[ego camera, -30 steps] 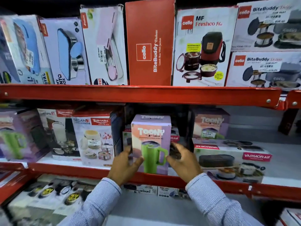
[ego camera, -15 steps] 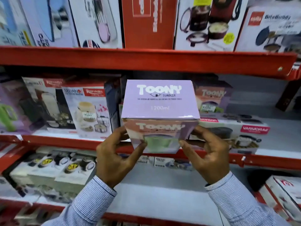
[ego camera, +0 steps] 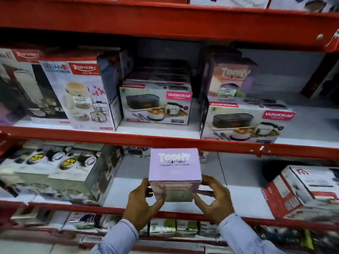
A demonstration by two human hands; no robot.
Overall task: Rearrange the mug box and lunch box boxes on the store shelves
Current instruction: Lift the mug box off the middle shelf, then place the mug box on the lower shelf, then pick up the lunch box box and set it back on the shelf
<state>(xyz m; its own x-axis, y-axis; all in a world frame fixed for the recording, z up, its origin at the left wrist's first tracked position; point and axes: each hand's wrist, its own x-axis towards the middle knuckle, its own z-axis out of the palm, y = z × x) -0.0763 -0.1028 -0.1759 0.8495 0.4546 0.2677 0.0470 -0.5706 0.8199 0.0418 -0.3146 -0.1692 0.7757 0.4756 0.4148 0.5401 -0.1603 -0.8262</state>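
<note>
I hold a lilac Toony tumbler box (ego camera: 174,165) between both hands, its top face toward me, in front of the lower shelf. My left hand (ego camera: 141,204) grips its left side and my right hand (ego camera: 214,200) grips its right side. On the shelf above stand two Varmora lunch box boxes, one in the middle (ego camera: 156,105) and one to the right (ego camera: 244,123). Another Toony tumbler box (ego camera: 231,79) stands behind the right Varmora box. Rishabh Sedan lunch box boxes (ego camera: 78,92) stand at the left.
Red shelf rails (ego camera: 165,142) cross the view above and below the held box. The lower shelf (ego camera: 244,186) has a box with steel containers (ego camera: 55,171) at left and a red-and-white box (ego camera: 302,191) at right. More boxes sit on the bottom shelf.
Both hands took the Toony box off the middle shelf and lowered it to the level of the shelf below. The view tilted downward.
</note>
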